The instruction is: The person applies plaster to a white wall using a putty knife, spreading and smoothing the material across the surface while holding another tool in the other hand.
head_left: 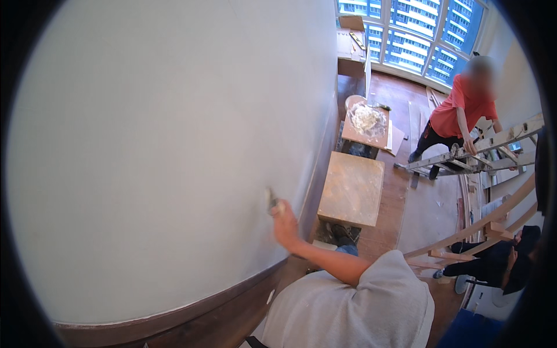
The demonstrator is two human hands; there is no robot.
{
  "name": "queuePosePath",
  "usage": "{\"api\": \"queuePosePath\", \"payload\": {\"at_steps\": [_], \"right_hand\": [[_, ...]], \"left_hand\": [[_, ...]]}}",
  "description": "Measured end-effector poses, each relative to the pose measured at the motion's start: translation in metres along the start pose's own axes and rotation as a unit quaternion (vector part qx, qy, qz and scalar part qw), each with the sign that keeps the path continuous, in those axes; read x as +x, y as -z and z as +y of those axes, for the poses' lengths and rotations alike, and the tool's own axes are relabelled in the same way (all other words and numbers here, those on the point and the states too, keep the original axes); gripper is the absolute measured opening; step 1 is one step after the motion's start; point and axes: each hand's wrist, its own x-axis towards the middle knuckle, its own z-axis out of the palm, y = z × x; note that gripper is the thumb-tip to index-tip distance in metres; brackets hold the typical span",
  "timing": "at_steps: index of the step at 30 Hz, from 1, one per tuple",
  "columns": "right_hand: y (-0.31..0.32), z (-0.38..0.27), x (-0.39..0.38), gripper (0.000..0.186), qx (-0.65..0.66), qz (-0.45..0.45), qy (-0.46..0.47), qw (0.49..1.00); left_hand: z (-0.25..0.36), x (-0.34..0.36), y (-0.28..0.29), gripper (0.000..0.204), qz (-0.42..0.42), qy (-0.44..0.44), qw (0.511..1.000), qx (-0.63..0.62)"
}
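Note:
My right hand [285, 225] reaches across to the left and is closed round a small scraper [270, 198], smeared by motion. The scraper's pale end is at the grey-white wall [156, 162]; whether it touches cannot be made out. Smooth wall surface fills the left half of the view, with faint darker smudges near my hand. My left hand is out of view. Below my forearm one of my shoes [342, 234] shows beside a low platform.
A square-topped platform [351, 188] stands ahead. Beyond it a board [364, 123] carries a pile of white paste. To the right a person in a red shirt [449, 110] grips a stepladder [476, 152]. Another person in black [493, 264] is near curved wooden rails [484, 223].

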Motion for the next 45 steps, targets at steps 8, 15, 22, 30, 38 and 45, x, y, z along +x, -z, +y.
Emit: {"api": "queuePosePath", "payload": {"at_steps": [8, 15, 22, 30, 38, 45], "right_hand": [[-0.009, 0.070, 0.155, 0.049, 0.219, -0.061, -0.294, 0.929], [0.001, -0.114, 0.087, 0.035, -0.105, 0.044, 0.225, 0.968], [0.082, -0.327, 0.202, 0.039, 0.002, 0.138, 0.588, 0.797], [0.092, -0.544, 0.315, 0.037, -0.060, 0.140, 0.736, 0.660], [0.089, -0.414, 0.350, 0.058, -0.177, 0.053, 0.691, 0.699], [0.082, -0.172, 0.280, 0.049, -0.187, 0.030, 0.547, 0.816]], "left_hand": [[-0.013, 0.025, 0.010, 0.041, 0.025, -0.057, 0.989, 0.137], [-0.032, 0.008, 0.013, 0.043, 0.045, 0.004, 0.998, 0.052], [-0.026, -0.011, 0.013, 0.047, 0.072, 0.085, 0.994, -0.025], [-0.090, -0.061, 0.028, 0.043, 0.093, 0.077, 0.993, 0.015], [-0.003, 0.013, 0.012, 0.040, 0.060, 0.033, 0.997, 0.023], [0.036, 0.035, 0.003, 0.036, 0.093, 0.081, 0.992, -0.041]]}}
